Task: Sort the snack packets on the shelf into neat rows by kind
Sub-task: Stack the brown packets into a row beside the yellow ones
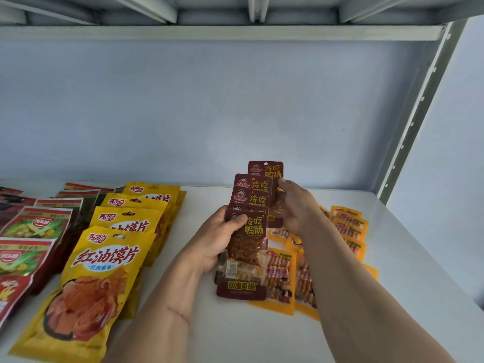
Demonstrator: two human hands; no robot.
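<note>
My left hand grips a fanned stack of several dark red duck-intestine packets, thumb across the front one. My right hand pinches the rearmost dark red packet, which stands highest behind the stack. Both hands hover above the white shelf. Under my right forearm lie small orange sausage-stick packets, some in an overlapping row. At the left a row of large yellow chip bags overlaps front to back.
Red and green snack bags lie in overlapping rows at the far left. A pale blue back wall closes the shelf. A perforated metal upright stands at the right; the upper shelf's underside is overhead.
</note>
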